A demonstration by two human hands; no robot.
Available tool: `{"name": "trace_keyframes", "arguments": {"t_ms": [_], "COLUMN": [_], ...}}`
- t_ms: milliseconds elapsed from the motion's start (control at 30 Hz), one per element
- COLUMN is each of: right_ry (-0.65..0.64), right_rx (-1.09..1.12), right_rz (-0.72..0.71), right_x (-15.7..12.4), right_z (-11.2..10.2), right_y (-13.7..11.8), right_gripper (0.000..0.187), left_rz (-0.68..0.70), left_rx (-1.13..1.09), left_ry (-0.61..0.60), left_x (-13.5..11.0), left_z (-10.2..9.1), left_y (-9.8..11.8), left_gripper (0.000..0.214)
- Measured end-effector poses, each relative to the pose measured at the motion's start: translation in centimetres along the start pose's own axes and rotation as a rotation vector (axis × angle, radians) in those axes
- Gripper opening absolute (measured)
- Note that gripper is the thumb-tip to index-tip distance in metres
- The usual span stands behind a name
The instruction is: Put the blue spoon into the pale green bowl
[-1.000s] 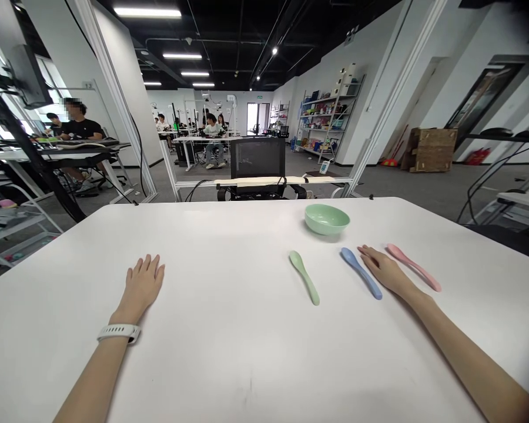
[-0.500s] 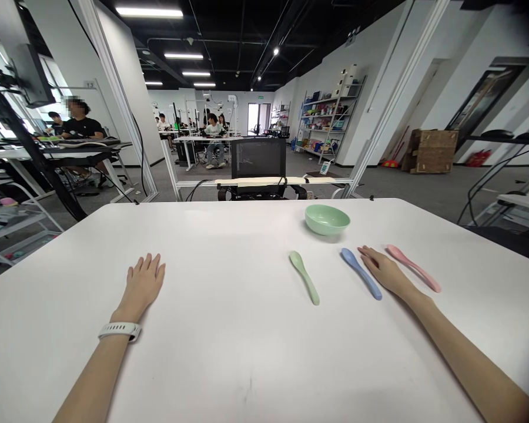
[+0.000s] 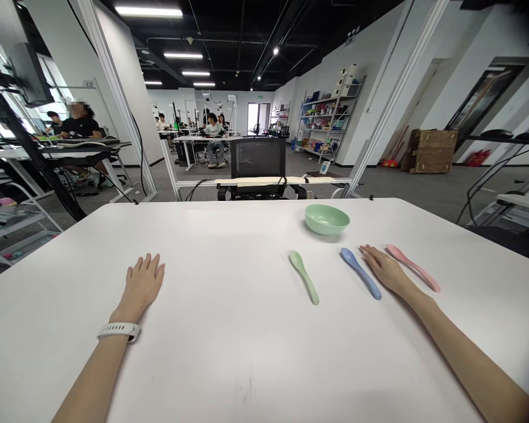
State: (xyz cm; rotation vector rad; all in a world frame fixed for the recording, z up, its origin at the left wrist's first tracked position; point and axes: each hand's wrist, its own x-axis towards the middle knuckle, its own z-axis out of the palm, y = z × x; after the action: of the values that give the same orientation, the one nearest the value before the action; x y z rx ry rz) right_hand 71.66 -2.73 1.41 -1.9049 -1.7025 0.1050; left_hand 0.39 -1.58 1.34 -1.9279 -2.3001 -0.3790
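My left hand (image 3: pixel 143 281) lies palm down on the white table (image 3: pixel 220 346), fingers stretched and slightly apart, holding nothing. On the right, my right hand (image 3: pixel 382 267) also rests flat with its fingers extended and nothing in it. It lies between a blue spoon (image 3: pixel 361 274) on its left and a pink spoon (image 3: pixel 413 268) on its right. Farther left of the blue one is a light green spoon (image 3: pixel 304 277). A green bowl (image 3: pixel 327 220) stands upright beyond the spoons, near the table's far edge; no contents show inside it.
A black mesh chair (image 3: pixel 258 158) stands past the far edge, behind a crossbar of the metal frame (image 3: pixel 379 108). A wooden crate (image 3: pixel 432 151) sits on the floor at right, and loaded shelves (image 3: pixel 328 114) stand farther back. Several people sit at desks in the background.
My right hand's fingertips have shifted very slightly to the right. My left hand, the spoons and the bowl stay in place.
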Motion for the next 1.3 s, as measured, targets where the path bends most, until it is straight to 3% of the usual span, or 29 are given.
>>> {"name": "trace_keyframes", "arguments": {"t_ms": [167, 400, 567, 700, 800, 933, 1033, 1133, 1300], "right_ry": [0.02, -0.148, -0.203, -0.098, -0.013, -0.001, -0.036, -0.118, -0.157], "right_rx": [0.003, -0.04, -0.005, 0.007, -0.022, -0.068, -0.134, -0.23, -0.338], "right_rz": [0.073, 0.072, 0.012, -0.011, 0.007, -0.015, -0.057, -0.011, -0.012], "right_x": [-0.5, -1.3, -1.7, -1.3, 0.5, 4.9, 8.9, 12.2, 14.9], "right_z": [-1.2, -0.9, -1.4, -3.1, -4.7, -5.9, -5.6, -4.8, -3.1], "right_y": [-1.1, -2.6, -3.1, -3.8, -4.5, -6.0, -7.3, -8.6, -9.8], "right_gripper": [0.057, 0.078, 0.061, 0.059, 0.057, 0.056, 0.057, 0.05, 0.039], "left_rz": [-0.002, -0.011, -0.016, -0.01, -0.004, 0.002, -0.003, -0.008, -0.012], "left_rx": [-0.01, -0.009, 0.003, 0.001, -0.009, -0.012, -0.009, -0.007, -0.001], "left_ry": [-0.009, -0.011, -0.021, -0.004, 0.014, 0.008, 0.002, -0.011, 0.007], "left_x": [-0.1, 0.1, 0.1, 0.0, 0.0, 0.0, 0.1, 0.1, 0.1], "left_z": [0.2, 0.2, -0.1, -0.1, -0.1, 0.1, 0.1, 0.0, 0.0], "left_y": [-0.1, 0.0, 0.3, 0.3, 0.2, 0.0, -0.1, 0.0, 0.0], "left_gripper": [0.075, 0.073, 0.074, 0.073, 0.072, 0.074, 0.075, 0.075, 0.072]}}
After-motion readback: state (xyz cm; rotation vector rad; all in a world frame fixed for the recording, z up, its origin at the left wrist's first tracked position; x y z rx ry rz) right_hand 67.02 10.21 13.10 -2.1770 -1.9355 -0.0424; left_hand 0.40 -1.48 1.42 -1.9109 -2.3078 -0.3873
